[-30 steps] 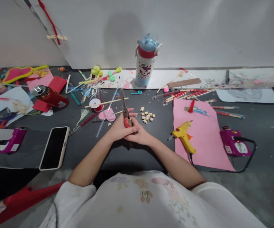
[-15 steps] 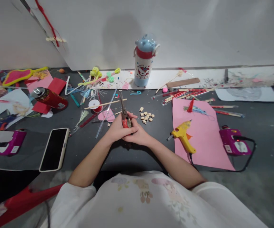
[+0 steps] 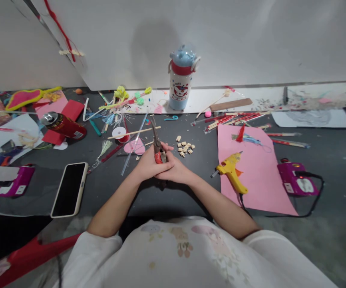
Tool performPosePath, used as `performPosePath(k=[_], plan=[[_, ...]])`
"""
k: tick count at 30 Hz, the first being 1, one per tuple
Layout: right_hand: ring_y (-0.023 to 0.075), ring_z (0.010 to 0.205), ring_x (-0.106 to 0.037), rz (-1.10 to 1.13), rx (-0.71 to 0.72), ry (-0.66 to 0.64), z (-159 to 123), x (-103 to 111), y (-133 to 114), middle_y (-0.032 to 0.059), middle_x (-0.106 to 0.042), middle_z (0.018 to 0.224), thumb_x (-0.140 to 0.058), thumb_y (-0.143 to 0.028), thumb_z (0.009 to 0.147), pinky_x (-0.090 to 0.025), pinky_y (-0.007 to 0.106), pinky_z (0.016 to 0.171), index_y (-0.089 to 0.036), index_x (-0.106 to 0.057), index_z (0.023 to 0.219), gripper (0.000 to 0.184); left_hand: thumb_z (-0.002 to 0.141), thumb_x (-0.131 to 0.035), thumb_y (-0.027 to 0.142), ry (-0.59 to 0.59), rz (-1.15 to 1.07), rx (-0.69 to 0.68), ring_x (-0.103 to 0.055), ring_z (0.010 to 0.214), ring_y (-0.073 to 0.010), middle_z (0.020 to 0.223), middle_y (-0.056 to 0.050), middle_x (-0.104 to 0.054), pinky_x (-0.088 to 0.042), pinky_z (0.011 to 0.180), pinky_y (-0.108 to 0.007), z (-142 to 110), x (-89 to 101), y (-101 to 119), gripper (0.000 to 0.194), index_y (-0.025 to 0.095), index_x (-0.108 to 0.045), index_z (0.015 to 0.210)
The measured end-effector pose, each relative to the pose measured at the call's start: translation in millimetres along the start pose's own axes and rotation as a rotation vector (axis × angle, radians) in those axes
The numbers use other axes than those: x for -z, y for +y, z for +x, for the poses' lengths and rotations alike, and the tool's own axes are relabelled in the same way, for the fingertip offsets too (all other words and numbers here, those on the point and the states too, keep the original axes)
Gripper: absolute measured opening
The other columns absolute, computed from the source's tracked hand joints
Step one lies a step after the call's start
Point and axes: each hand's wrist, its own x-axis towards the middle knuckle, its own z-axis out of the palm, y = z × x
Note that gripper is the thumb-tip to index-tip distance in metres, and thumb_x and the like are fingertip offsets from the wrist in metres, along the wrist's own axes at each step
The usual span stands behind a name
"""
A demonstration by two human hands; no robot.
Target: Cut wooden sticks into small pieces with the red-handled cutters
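In the middle of the desk, my left hand (image 3: pixel 147 165) and my right hand (image 3: pixel 174 168) meet around one tool. It looks like red-handled pruning shears (image 3: pixel 157 146), its metal blades pointing away from me. Fingers of both hands wrap the handles, and the lower grip is mostly hidden. A thin wooden stick (image 3: pixel 131 133) lies just left of the blades, reaching behind their tip. To the right of my right hand is a small pile of short cut wooden pieces (image 3: pixel 185 148). A clear glue stick (image 3: pixel 132 154) and a pink paper heart (image 3: pixel 134 146) lie left of my left hand.
A yellow glue gun (image 3: pixel 232 172) rests on pink paper (image 3: pixel 259 192), its cord running to a purple power socket (image 3: pixel 297 178). A bottle (image 3: pixel 180 80) stands at the back. A phone (image 3: pixel 69 190) and a red can (image 3: pixel 65 126) are at left; wrapped chopsticks (image 3: pixel 235 120) lie behind right.
My hands and the shears hold almost the same place. The view has shifted very slightly; the pile of wooden pieces looks the same.
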Motion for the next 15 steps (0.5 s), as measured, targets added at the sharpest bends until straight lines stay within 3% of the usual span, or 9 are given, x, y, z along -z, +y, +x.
performPosePath(k=[9, 15], plan=[[0.0187, 0.084, -0.061, -0.088, -0.062, 0.024, -2.1, 4.7, 2.2, 0.0043, -0.062, 0.094, -0.071, -0.028, 0.06, -0.05, 0.036, 0.076, -0.017, -0.044, 0.104, 0.053, 0.062, -0.073, 0.026, 0.005, -0.068, 0.036, -0.057, 0.11, -0.0256, 0.115, -0.013, -0.061, -0.041, 0.098, -0.045, 0.3, -3.5, -6.8, 0.049, 0.018, -0.046, 0.102], [0.0175, 0.079, -0.061, -0.129, -0.042, 0.085, -1.4, 4.4, 8.7, 0.002, -0.064, 0.09, -0.073, -0.029, 0.057, -0.049, 0.033, 0.073, -0.017, -0.05, 0.1, 0.05, 0.058, -0.076, 0.03, -0.014, -0.161, 0.151, -0.058, 0.105, -0.0254, 0.116, -0.013, -0.058, -0.046, 0.091, -0.042, 1.2, -5.7, -6.0, 0.057, 0.017, -0.049, 0.107]])
